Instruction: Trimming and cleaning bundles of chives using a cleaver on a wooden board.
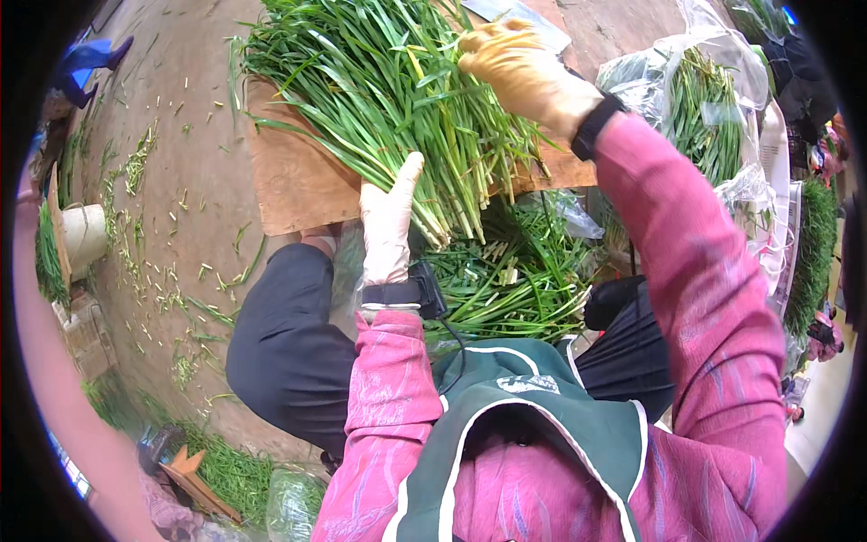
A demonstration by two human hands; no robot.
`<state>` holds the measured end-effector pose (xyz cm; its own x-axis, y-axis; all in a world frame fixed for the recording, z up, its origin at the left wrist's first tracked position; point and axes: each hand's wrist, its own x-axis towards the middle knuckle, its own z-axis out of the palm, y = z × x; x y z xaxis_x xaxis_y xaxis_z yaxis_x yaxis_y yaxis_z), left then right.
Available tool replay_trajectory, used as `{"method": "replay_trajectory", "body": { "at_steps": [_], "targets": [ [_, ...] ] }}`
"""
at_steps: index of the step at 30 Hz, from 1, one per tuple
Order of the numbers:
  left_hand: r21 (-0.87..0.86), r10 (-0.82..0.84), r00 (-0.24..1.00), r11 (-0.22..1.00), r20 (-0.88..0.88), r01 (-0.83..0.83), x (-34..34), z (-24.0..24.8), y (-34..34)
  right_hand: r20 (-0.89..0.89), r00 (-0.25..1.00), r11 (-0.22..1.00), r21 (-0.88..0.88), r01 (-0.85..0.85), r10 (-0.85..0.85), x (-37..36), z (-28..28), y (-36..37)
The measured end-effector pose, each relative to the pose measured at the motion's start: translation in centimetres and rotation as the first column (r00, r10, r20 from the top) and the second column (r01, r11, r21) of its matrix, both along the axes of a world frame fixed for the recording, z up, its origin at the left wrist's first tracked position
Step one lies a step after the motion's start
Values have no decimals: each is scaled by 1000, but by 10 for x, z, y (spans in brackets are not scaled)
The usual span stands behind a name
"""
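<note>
A large bunch of garlic chives (388,99), with long flat green leaves and pale stem ends, lies across a brown board (302,185) in front of me. My left hand (388,212), in a pale glove, grips the near left side of the bunch by the stems. Its thumb points up along them, and the other fingers are mostly hidden. My right hand (519,72), in a yellowish glove, is closed at the far right side of the bunch. A flat metal blade (551,34) shows just beyond it; whether that hand holds it I cannot tell.
Below the board, between my knees, lies a heap of loose chives (506,285). A clear plastic bag (632,77) with more chives stands at the right. Cut stem bits (140,163) litter the floor at left. More greens (230,474) lie at lower left, near a white bucket (83,239).
</note>
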<state>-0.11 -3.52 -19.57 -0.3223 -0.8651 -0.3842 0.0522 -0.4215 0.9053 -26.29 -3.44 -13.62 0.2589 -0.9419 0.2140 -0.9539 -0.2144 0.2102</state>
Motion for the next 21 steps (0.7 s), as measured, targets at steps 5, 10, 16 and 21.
{"method": "replay_trajectory", "body": {
  "at_steps": [5, 10, 16, 21],
  "targets": [
    [-321, 93, 706, 926, 702, 197, -13, 13, -12, 579, 559, 770, 205, 604, -593, -46, -7, 84],
    [-261, 182, 893, 962, 411, -76, -7, -7, -66, 594, 350, 681, 536, 499, -724, -27, -62, 74],
    [-186, 140, 802, 982, 581, -37, -26, 12, -106, 824, 227, 738, 297, 605, -518, 2, -77, -17],
    [-21, 0, 946, 1000, 324, 7, -34, 7, -116, 806, -386, 869, 495, 24, -448, 64, -59, -57]
  ]
}}
